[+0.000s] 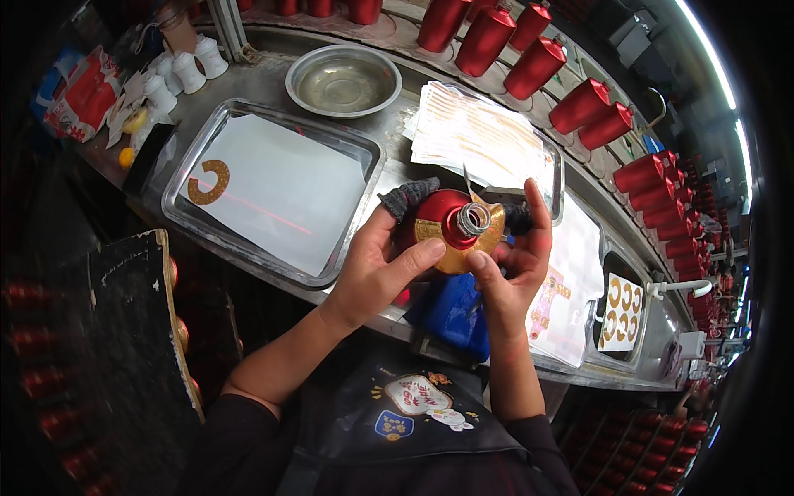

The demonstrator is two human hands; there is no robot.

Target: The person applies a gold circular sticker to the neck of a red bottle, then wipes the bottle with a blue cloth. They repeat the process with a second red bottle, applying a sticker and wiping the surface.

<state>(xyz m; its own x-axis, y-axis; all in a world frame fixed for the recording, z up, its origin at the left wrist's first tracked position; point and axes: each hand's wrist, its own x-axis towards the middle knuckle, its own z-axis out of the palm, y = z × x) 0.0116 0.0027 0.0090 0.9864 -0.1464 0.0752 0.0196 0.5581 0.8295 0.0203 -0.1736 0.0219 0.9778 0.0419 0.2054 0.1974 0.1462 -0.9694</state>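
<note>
A glossy red bottle [438, 203] is held in front of me, its clear threaded neck tilted up toward my view. Around its shoulder lies a gold curved label [452, 258], with one end standing off near the neck on the right. My left hand [376, 266] is closed round the bottle's left side, thumb on the label; a dark knitted cover wraps a fingertip. My right hand [513, 269] presses its thumb on the label's lower right part, while its index finger points up, clear of the bottle. The fingers behind the bottle are partly hidden.
A metal tray [374, 178] at left bears a white sheet with one gold C-shaped label [208, 182]. Behind stand a metal bowl [343, 80] and stacked label sheets [484, 128]. Red bottles [488, 40] line a conveyor; a blue container [453, 318] sits below my hands.
</note>
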